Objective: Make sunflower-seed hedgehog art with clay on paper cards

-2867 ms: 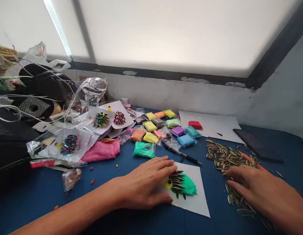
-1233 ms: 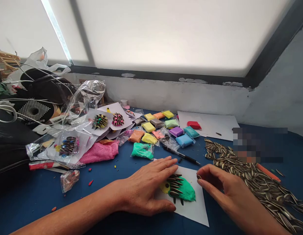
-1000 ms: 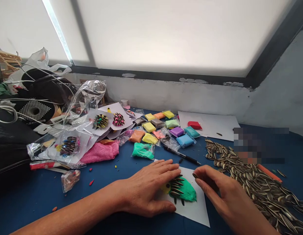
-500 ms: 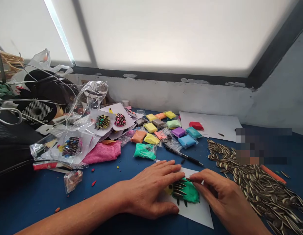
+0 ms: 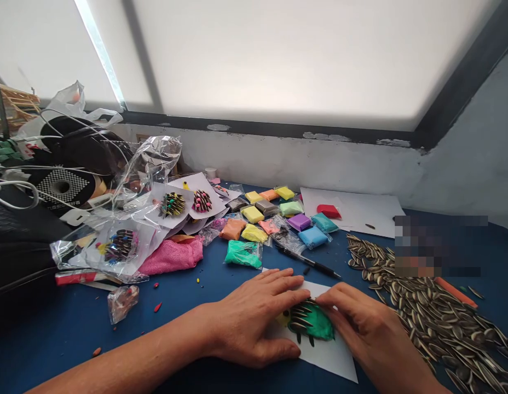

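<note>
My left hand [image 5: 262,317] lies flat with its fingers stretched over a white card [image 5: 336,361], pressing it to the table. On the card is a green clay hedgehog-like shape [image 5: 322,324] with a yellow head partly under my left fingers. Several striped sunflower seeds [image 5: 300,317] stick into its left part like spines, and two dark seeds sit below it as legs. My right hand [image 5: 364,328] is closed in a pinch at the clay's upper edge, on a sunflower seed that its fingers now mostly hide.
A heap of sunflower seeds [image 5: 434,306] spreads at the right, beside an orange stick [image 5: 455,291]. A black pen [image 5: 315,264] lies beyond the card. Coloured clay packets [image 5: 243,253] stand behind. Finished seed pictures [image 5: 120,244], a pink cloth [image 5: 174,255] and bags crowd the left.
My right fingertips have moved slightly left and down onto the clay's upper edge, covering the seed that showed between them. My left hand has stayed in place.
</note>
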Tool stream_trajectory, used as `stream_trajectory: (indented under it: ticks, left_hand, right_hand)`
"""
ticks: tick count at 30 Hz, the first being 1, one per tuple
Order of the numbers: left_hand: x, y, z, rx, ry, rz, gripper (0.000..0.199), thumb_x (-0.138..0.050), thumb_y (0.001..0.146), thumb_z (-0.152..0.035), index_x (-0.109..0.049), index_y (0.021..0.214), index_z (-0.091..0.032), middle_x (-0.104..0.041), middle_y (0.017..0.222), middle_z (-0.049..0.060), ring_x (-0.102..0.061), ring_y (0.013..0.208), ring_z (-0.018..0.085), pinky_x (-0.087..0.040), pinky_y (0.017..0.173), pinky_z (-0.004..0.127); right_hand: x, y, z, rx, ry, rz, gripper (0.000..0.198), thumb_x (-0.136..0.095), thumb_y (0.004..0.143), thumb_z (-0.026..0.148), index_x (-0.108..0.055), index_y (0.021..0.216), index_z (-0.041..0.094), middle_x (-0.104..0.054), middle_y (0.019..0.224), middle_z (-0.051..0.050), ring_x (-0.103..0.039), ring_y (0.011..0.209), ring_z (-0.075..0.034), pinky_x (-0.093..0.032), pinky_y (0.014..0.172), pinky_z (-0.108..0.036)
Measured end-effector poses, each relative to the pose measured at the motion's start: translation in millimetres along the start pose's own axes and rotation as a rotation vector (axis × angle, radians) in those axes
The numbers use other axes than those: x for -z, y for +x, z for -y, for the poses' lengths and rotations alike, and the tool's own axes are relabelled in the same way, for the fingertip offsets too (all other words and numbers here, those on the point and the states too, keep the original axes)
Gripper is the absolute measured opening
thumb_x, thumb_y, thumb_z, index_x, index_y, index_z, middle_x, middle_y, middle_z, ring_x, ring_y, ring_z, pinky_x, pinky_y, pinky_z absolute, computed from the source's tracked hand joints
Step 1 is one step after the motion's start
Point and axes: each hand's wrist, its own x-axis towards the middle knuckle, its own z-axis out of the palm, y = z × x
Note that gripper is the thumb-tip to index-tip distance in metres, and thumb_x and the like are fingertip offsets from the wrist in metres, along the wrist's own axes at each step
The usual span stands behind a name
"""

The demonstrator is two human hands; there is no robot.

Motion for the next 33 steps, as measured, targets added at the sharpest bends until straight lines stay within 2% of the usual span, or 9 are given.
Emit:
stream_trajectory:
  ticks: [5,15,21,24,27,29,33]
  left_hand:
    - [1.2,0.5,-1.7,0.002,0.010,0.009,0.076,-0.068,0.084,-0.043,-0.039,0.151,-0.018,-0.034,0.159,0.013,-0.025,0.149,0.033,-0.021,0.121,0.053]
    - [-1.2,0.0,-0.6,-0.006,0.008,-0.016,0.076,-0.070,0.083,-0.042,-0.041,0.150,-0.021,-0.036,0.158,0.013,-0.027,0.148,0.035,-0.022,0.121,0.055]
    - [-0.1,0.7,-1.2,-0.011,0.025,-0.011,0.076,-0.068,0.084,-0.044,-0.040,0.151,-0.019,-0.036,0.158,0.013,-0.027,0.148,0.034,-0.022,0.121,0.053]
    - [1.2,1.0,-1.5,-0.005,0.037,0.010,0.080,-0.066,0.085,-0.047,-0.035,0.153,-0.017,-0.035,0.159,0.012,-0.026,0.149,0.032,-0.021,0.122,0.051]
    - [2.3,1.1,-2.3,0.008,0.043,0.021,0.083,-0.065,0.086,-0.048,-0.032,0.155,-0.016,-0.033,0.159,0.010,-0.025,0.150,0.030,-0.021,0.123,0.049]
    - [2.4,1.2,-2.4,0.012,0.045,0.026,0.083,-0.065,0.086,-0.049,-0.032,0.155,-0.015,-0.033,0.160,0.009,-0.025,0.150,0.030,-0.021,0.123,0.048]
    - [1.6,0.8,-1.2,0.006,0.046,0.027,0.083,-0.064,0.087,-0.050,-0.031,0.155,-0.015,-0.031,0.160,0.009,-0.024,0.150,0.029,-0.019,0.123,0.048]
  right_hand:
    - [-0.5,-0.2,1.3,0.019,-0.053,0.001,0.025,-0.044,0.101,0.024,-0.064,0.086,0.027,-0.064,0.080,0.001,-0.065,0.065,-0.013,-0.048,0.057,-0.021]
    - [-0.9,3.2,1.1,0.103,-0.167,0.015,0.029,-0.042,0.100,0.017,-0.061,0.080,0.024,-0.061,0.078,0.001,-0.064,0.065,-0.012,-0.047,0.059,-0.020]
    - [4.7,1.9,1.4,0.100,-0.199,0.032,0.025,-0.043,0.101,0.022,-0.067,0.097,0.027,-0.066,0.088,0.000,-0.068,0.069,-0.013,-0.051,0.059,-0.022]
    - [17.9,2.7,-11.2,0.041,-0.251,-0.110,0.027,-0.042,0.102,0.031,-0.068,0.095,0.025,-0.070,0.090,-0.002,-0.072,0.073,-0.015,-0.055,0.063,-0.025]
    - [32.4,2.9,-37.0,-0.085,-0.460,-0.237,0.037,-0.038,0.101,0.039,-0.072,0.099,0.022,-0.075,0.093,-0.005,-0.074,0.077,-0.022,-0.057,0.061,-0.032]
    - [37.8,3.0,-54.7,-0.135,-0.513,-0.256,0.048,-0.032,0.101,0.039,-0.075,0.095,0.018,-0.074,0.092,-0.010,-0.074,0.078,-0.028,-0.056,0.057,-0.038]
    - [33.6,4.7,-74.2,-0.127,-0.551,-0.233,0.060,-0.026,0.101,0.042,-0.079,0.097,0.015,-0.073,0.090,-0.013,-0.072,0.077,-0.027,-0.058,0.059,-0.040]
